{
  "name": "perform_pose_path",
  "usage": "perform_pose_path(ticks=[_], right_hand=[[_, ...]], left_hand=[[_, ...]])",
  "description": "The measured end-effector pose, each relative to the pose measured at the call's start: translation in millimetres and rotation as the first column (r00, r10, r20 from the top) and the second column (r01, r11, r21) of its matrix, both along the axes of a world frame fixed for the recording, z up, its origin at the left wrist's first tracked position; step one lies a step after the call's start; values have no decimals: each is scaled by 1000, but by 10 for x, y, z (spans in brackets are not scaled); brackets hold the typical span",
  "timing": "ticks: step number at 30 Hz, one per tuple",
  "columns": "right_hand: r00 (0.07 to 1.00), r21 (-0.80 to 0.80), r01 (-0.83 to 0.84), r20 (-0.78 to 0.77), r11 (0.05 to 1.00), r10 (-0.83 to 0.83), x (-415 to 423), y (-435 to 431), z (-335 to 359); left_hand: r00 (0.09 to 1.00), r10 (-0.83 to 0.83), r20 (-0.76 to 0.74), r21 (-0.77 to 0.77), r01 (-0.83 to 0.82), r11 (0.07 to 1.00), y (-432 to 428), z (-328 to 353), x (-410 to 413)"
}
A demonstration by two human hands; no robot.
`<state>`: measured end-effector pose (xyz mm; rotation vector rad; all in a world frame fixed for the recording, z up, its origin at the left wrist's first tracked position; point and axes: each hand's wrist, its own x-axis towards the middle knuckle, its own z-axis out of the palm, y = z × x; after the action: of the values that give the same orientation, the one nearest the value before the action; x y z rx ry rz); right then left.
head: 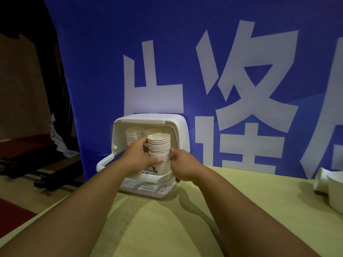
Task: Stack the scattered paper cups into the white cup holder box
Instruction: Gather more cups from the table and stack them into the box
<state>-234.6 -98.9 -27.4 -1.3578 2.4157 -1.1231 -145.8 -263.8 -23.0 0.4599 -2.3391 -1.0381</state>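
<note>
Head view: we hold cup stack (159, 145) upright between both grips, at open front of white cup holder box (178, 125). Left grip (138, 156) wraps stack's left side, thumb across lower cup's front. Right grip (182, 164) pinches stack's right side, fingers curled. Stack's rims rise above both grips; base hidden behind box's low front wall. Two more stacks (134, 135) stand behind, deeper inside. Box rests on tabletop (241, 210), backed by blue banner (92, 71). Loose white cups (332, 184) at far right edge.
</note>
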Motion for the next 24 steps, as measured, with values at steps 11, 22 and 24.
perform_pose_path(ticks=[11, 22, 24], right_hand=[[894, 52, 161, -431, 986, -123, -40, -7, -207], [880, -221, 190, -394, 957, -265, -157, 142, -459], [904, -224, 180, -346, 958, -251, -181, 142, -495]], left_hand=[[999, 31, 27, 11, -32, 999, 23, 2, -127], [967, 113, 229, -113, -88, 990, 28, 11, -134], [959, 78, 273, -114, -48, 992, 47, 9, -136]])
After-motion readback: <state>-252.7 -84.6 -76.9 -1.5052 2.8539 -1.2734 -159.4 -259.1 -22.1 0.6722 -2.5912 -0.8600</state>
